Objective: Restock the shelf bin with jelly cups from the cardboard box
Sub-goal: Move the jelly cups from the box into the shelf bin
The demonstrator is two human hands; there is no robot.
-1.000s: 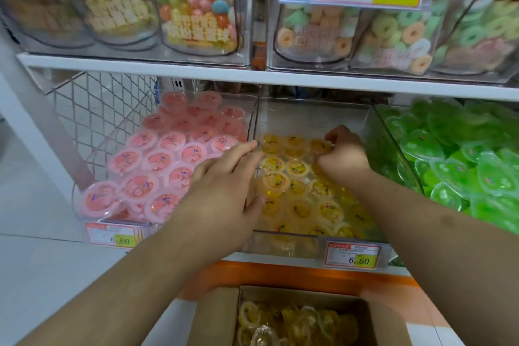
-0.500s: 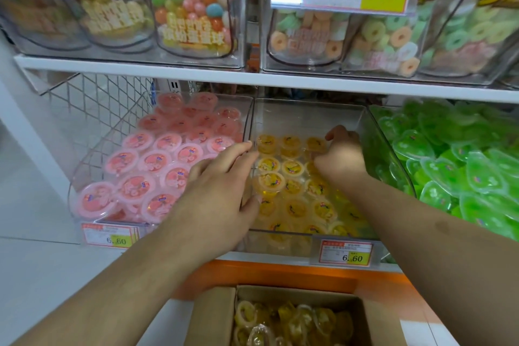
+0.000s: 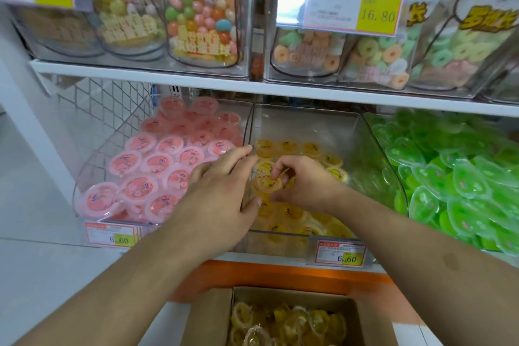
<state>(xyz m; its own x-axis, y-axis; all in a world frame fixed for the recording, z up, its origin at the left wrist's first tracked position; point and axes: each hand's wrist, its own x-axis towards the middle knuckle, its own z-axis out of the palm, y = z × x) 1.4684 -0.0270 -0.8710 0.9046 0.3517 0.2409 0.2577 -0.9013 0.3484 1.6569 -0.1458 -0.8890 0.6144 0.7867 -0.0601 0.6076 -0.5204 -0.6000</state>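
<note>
The clear shelf bin (image 3: 376,146) in the middle of the lower shelf holds several yellow jelly cups (image 3: 311,149) in a low layer. My left hand (image 3: 222,194) lies at the bin's left wall with fingers stretched forward and the thumb beside a yellow jelly cup (image 3: 266,187). My right hand (image 3: 306,182) reaches into the bin from the right, and its curled fingers pinch that same cup at its rim. The open cardboard box (image 3: 210,317) stands below the shelf, with more yellow cups (image 3: 289,323) inside.
A bin of pink jelly cups (image 3: 157,166) sits to the left and a bin of green ones (image 3: 455,177) to the right. Clear candy jars (image 3: 202,17) line the upper shelf (image 3: 140,76). Price tags (image 3: 341,254) hang on the bins' front edges.
My right hand has moved from the back right of the bin forward and left to the cup beside my left hand. My left hand has barely moved.
</note>
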